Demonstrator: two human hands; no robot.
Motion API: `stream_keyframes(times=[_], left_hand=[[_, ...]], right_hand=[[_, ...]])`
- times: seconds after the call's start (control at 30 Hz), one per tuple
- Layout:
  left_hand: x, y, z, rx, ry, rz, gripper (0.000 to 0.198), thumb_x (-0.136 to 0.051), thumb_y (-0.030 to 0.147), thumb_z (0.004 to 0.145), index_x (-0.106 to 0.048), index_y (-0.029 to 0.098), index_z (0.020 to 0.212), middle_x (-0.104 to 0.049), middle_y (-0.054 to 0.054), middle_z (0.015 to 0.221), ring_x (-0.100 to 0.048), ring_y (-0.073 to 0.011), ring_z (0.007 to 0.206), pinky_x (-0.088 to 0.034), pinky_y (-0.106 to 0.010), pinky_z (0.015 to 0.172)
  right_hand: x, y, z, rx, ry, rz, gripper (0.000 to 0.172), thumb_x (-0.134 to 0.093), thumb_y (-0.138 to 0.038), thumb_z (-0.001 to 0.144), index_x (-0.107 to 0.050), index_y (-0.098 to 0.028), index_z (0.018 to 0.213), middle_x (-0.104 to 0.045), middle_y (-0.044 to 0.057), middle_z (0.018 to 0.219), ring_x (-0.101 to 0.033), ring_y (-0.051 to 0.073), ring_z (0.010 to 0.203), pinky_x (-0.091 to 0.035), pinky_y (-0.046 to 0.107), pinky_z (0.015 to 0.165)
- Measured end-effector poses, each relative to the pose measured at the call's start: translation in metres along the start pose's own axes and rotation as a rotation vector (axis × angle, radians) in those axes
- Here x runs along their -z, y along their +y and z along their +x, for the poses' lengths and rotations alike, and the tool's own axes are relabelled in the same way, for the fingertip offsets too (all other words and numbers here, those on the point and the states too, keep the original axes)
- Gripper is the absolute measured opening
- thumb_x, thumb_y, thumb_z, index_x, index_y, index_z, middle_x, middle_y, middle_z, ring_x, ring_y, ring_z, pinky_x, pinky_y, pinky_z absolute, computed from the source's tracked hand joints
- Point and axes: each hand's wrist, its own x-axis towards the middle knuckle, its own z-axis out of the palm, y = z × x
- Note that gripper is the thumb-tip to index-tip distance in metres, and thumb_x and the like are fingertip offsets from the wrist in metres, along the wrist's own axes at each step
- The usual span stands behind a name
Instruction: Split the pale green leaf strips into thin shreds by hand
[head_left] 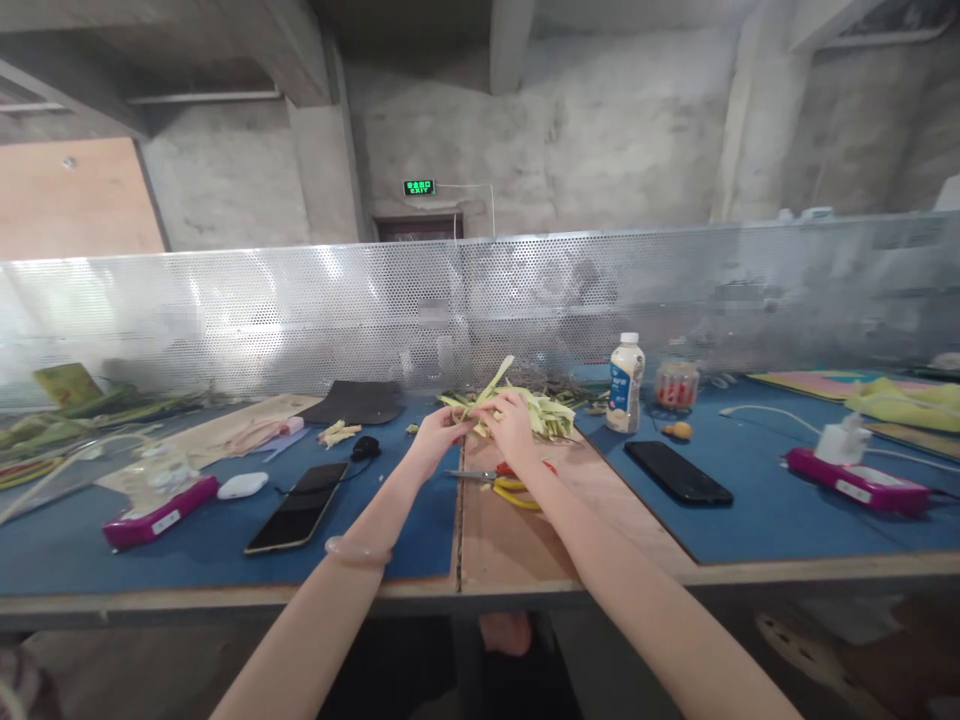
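My left hand (442,436) and my right hand (511,422) meet over the middle of the table, fingers pinched together on a thin pale green leaf strip (474,405). Just behind and to the right of my right hand lies a loose pile of similar pale green leaf strips (551,415), which look like corn husk. Scissors (514,495) with yellow and red handles lie on the bare wooden board below my hands, blades pointing left. My fingertips partly hide the strip between them.
A white-capped bottle (625,385) and a jar (676,385) stand right of the pile. Phones (679,472) lie on both sides, with purple power strips (859,482) farther out. A perforated metal screen (337,320) closes the table's back. Dark sheet material (356,402) lies back left.
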Motion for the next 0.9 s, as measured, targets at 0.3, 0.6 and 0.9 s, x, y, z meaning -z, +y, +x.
stream_keyframes(times=[0.3, 0.6, 0.9], left_hand=[[0.0001, 0.0012, -0.0008, -0.067, 0.059, 0.210, 0.034, -0.067, 0.032, 0.060, -0.061, 0.013, 0.087, -0.053, 0.003, 0.059, -0.044, -0.0063, 0.050, -0.036, -0.019, 0.050], [0.0008, -0.0011, 0.0008, -0.092, 0.038, 0.234, 0.032, -0.064, 0.027, 0.062, -0.058, 0.014, 0.091, -0.048, 0.006, 0.051, -0.041, -0.0057, 0.046, -0.031, -0.017, 0.047], [-0.0013, 0.0020, 0.0004, -0.214, 0.021, 0.313, 0.036, -0.061, 0.027, 0.066, -0.057, 0.014, 0.099, -0.059, -0.002, 0.079, -0.051, -0.0085, 0.060, -0.040, -0.020, 0.056]], right_hand=[[-0.0005, 0.0005, 0.0023, -0.112, -0.065, -0.023, 0.026, -0.058, -0.041, 0.073, -0.064, -0.019, 0.061, -0.056, 0.004, 0.074, -0.048, 0.018, 0.079, -0.035, 0.032, 0.077], [-0.0019, 0.0019, 0.0066, -0.407, -0.149, 0.148, 0.027, -0.062, -0.045, 0.064, -0.063, -0.018, 0.065, -0.059, 0.003, 0.073, -0.051, 0.019, 0.078, -0.038, 0.031, 0.072], [-0.0015, -0.0021, 0.0080, -0.367, -0.112, 0.252, 0.028, -0.060, -0.045, 0.066, -0.060, -0.017, 0.069, -0.060, 0.002, 0.072, -0.054, 0.017, 0.074, -0.041, 0.029, 0.068]])
